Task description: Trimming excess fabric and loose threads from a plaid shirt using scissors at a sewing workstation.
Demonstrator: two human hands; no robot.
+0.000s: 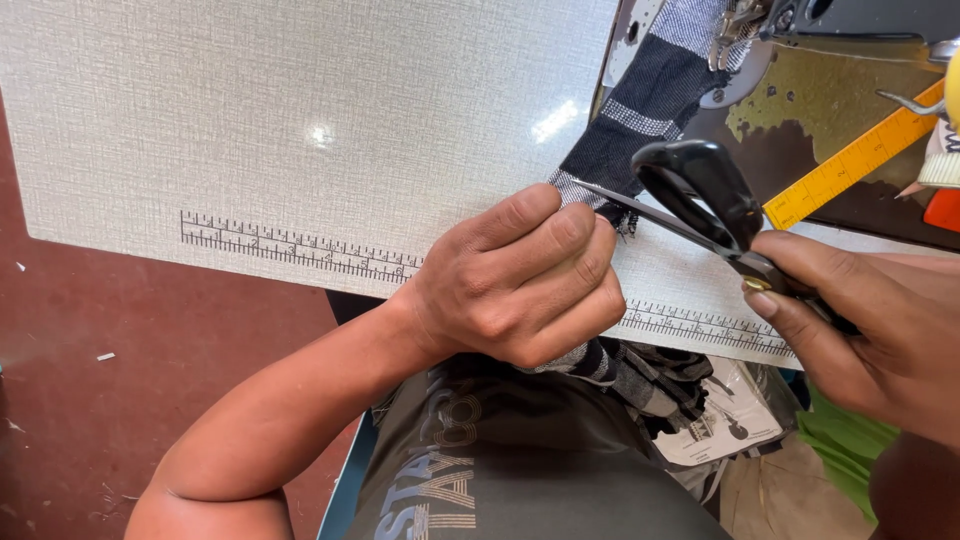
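At the near edge of the pale sewing table (300, 120), seen from the head camera, the left hand (520, 285) is curled into a tight fist around a fold of dark checked fabric (640, 110), pinching it just where the cloth comes off the table edge. The rest of that fabric runs up and away toward the sewing machine (800, 30) at the top right, and more of it hangs down into the lap below the fist. The right hand (860, 330) is closed around a pair of black-handled scissors (700, 200), gripped at the lower handle (the fingers hide how far they pass through the loop). The blades point left, their tips at the frayed fabric edge right beside the left fingertips (590, 235); I cannot tell whether the blades are parted or closed.

The main risk, as I judge it, is that closeness: a snip with the tips this near the knuckles could nick a finger. A loose pinch could let the cloth slide and the cut wander. The yellow ruler (850, 165) lies well apart, out of the way.
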